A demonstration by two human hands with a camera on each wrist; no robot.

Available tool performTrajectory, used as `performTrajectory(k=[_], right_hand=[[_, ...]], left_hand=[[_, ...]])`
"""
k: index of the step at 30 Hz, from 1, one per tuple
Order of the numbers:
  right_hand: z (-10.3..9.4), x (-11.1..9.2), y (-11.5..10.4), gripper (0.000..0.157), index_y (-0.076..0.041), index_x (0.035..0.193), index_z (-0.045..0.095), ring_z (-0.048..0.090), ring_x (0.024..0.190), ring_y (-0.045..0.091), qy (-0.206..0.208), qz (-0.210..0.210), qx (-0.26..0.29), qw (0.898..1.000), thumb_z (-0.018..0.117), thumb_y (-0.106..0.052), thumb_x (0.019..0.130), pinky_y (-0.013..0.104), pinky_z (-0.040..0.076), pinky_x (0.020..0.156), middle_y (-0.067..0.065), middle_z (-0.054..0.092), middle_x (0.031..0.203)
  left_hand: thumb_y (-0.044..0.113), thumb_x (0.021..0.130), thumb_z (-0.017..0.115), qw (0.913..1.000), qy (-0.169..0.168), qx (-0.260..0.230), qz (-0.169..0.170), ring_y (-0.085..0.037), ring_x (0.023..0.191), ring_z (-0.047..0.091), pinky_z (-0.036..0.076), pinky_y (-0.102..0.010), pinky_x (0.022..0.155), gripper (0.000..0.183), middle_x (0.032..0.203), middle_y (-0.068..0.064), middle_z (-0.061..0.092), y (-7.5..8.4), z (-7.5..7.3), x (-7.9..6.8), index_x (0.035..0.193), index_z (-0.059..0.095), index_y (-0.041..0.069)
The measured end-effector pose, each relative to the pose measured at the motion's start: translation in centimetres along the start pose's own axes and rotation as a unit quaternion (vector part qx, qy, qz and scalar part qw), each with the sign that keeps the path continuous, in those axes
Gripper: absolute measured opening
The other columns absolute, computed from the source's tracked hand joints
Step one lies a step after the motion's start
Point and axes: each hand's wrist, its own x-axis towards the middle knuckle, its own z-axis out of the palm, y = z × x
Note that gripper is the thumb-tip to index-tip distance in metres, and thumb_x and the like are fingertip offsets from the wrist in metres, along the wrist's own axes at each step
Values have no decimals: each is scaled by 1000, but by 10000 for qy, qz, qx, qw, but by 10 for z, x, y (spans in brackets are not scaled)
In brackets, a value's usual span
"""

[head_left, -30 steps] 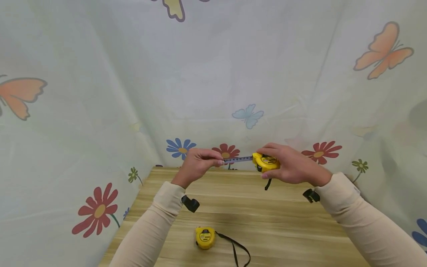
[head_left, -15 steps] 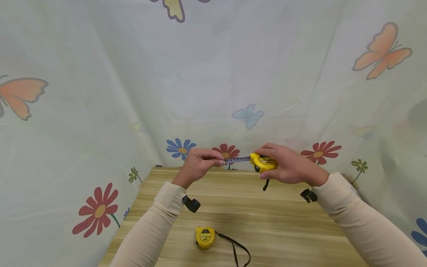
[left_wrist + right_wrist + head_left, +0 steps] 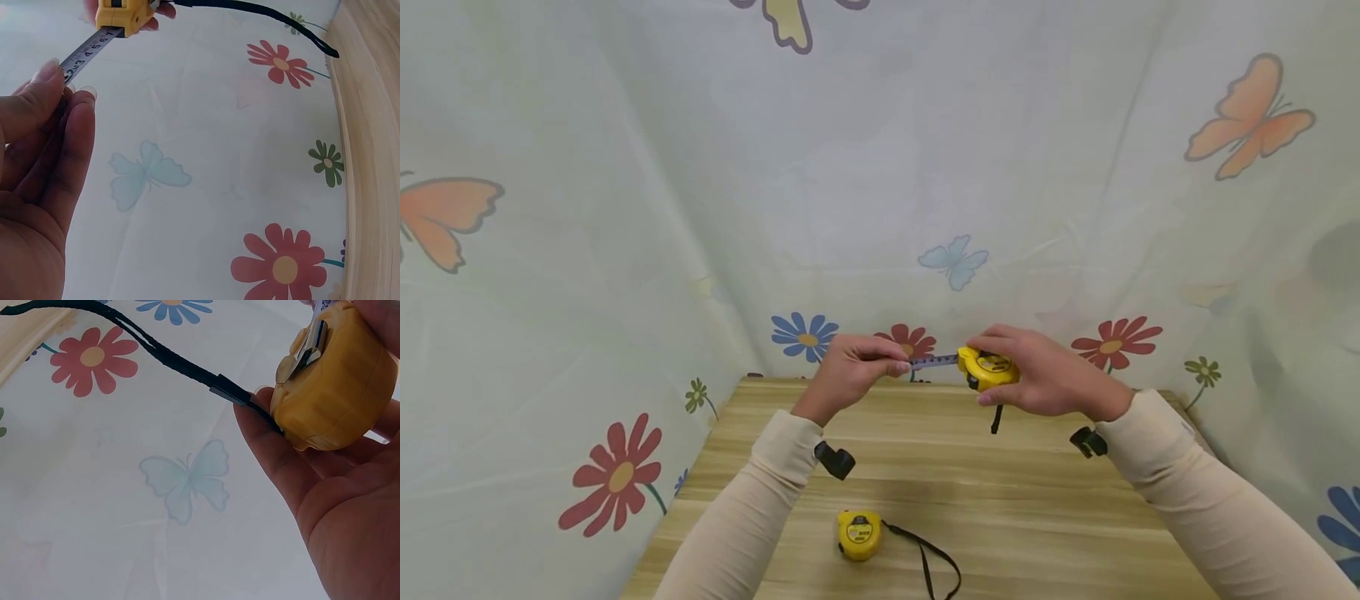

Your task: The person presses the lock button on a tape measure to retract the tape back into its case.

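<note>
My right hand (image 3: 1045, 372) grips a yellow tape measure (image 3: 989, 369) by its case, raised above the far end of the table. A short length of printed blade (image 3: 934, 361) sticks out of the case to the left. Its end is pinched between thumb and fingers of my left hand (image 3: 857, 372); the tip itself is hidden there. In the left wrist view, numbers up to about 7 show on the blade (image 3: 90, 52). From the held case hangs a black wrist strap (image 3: 175, 362). A second yellow tape measure (image 3: 859, 535) lies on the table, nearer to me.
The wood-grain table (image 3: 1022, 508) spans the space below my hands. The second tape's black strap (image 3: 928, 550) loops out to its right. A pale curtain (image 3: 850, 167) printed with flowers and butterflies closes off the back and both sides.
The tape case in my right hand has moved slightly left, and the exposed blade between the hands is shorter. My left hand keeps its pinch. The second tape measure lies still.
</note>
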Motion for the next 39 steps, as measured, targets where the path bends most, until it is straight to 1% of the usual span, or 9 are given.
performTrajectory(k=[9, 16, 23, 30, 35, 39], right_hand=[[2, 3, -2, 64, -6, 145, 59, 60, 103, 16, -43, -96, 26, 9999, 83, -29, 90, 37, 58, 90, 9, 62, 131], [3, 4, -4, 65, -7, 145, 59, 60, 103, 16, -44, -92, 46, 9999, 84, -30, 90, 37, 58, 90, 8, 62, 131], [5, 6, -5, 66, -6, 146, 58, 60, 103, 16, -53, -155, 54, 9999, 83, -30, 90, 37, 57, 90, 9, 62, 132], [7, 6, -5, 65, -7, 146, 58, 60, 102, 15, -55, -157, 85, 9998, 83, -30, 91, 37, 57, 90, 8, 62, 131], [7, 8, -7, 64, -7, 145, 59, 60, 103, 15, -39, -193, 112, 9997, 83, -29, 91, 38, 57, 91, 7, 63, 131], [8, 8, -8, 63, -6, 145, 59, 61, 104, 16, -50, -219, 144, 9996, 83, -28, 91, 38, 57, 91, 8, 63, 132]], left_hand=[[6, 96, 74, 9998, -122, -14, 128, -13, 88, 74, 64, -30, 82, 9, 102, -14, 80, 1, 3, 1, 98, 83, 6], [6, 96, 74, 9999, -83, -96, 26, -13, 87, 74, 64, -30, 82, 9, 101, -14, 80, 2, 3, 1, 98, 83, 7], [7, 95, 75, 9999, -97, -3, 89, -14, 86, 74, 64, -30, 81, 9, 100, -12, 80, 3, 4, 1, 98, 83, 7], [5, 95, 75, 9999, -95, 6, 84, -13, 86, 73, 64, -29, 81, 8, 101, -14, 79, 3, 5, 1, 98, 83, 5], [6, 95, 75, 10000, -60, 38, 60, -11, 86, 74, 63, -28, 80, 9, 101, -13, 79, 4, 6, 1, 99, 83, 6], [7, 96, 75, 9999, -118, 40, 68, -12, 86, 73, 63, -28, 80, 9, 101, -12, 79, 3, 7, 1, 99, 83, 7]])
